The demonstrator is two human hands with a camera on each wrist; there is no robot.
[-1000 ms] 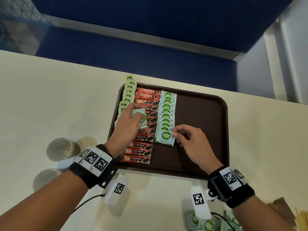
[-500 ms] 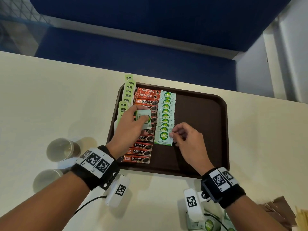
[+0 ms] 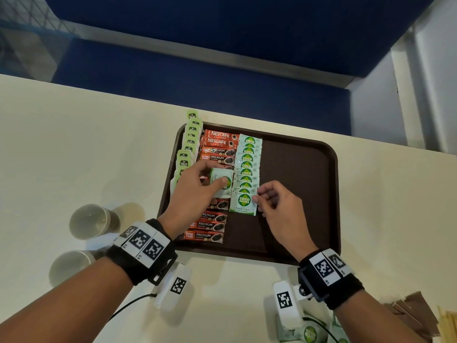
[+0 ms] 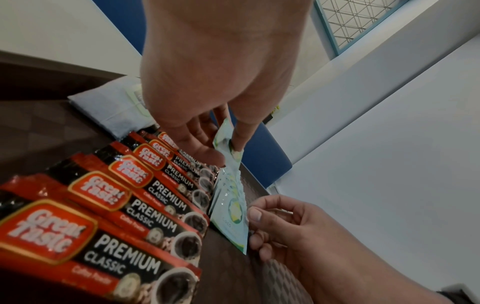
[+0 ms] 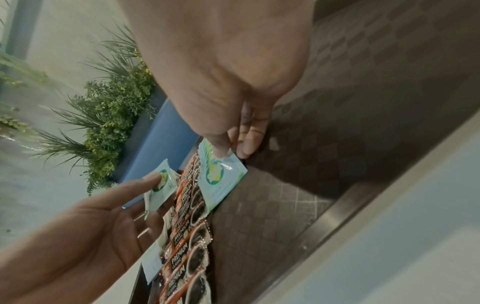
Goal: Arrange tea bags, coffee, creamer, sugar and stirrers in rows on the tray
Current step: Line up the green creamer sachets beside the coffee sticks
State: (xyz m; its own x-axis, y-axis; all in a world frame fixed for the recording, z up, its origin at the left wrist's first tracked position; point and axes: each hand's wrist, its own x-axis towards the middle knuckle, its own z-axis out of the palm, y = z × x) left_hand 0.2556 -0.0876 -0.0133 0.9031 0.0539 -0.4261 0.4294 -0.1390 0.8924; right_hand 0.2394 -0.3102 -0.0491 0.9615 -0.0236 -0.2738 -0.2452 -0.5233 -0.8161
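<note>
Pinching a spare sugar sachet [image 3: 220,182] in my left hand [image 3: 195,191], thumb on its face, fingers behind, held above the coffee row [image 3: 214,184] w/o touching it. My right hand [image 3: 277,209] has thumb & forefinger closed on the right edge of the nearest sachet [image 3: 243,203] in the sugar row [image 3: 248,164]; other fingers curled in. That sachet lies flat on the tray [image 3: 296,174], overlapping the one behind it, at the near end of the row.

Tray layout, left to right: tea bags [image 3: 189,147] along the left rim, some tags hanging over the edge; coffee sticks overlapping down the middle-left; sugar just beside them. Right half of the tray is bare brown surface.

On the table [image 3: 74,134] left of the tray: 2 cups [image 3: 90,221], well apart from it. Near my right wrist, bottom edge of the head view: more green sachets [image 3: 309,332], partly hidden by the wrist cam; brown packets [image 3: 415,310] & pale sticks, prob. stirrers [image 3: 448,328], at the far right corner, too cropped to be sure.
</note>
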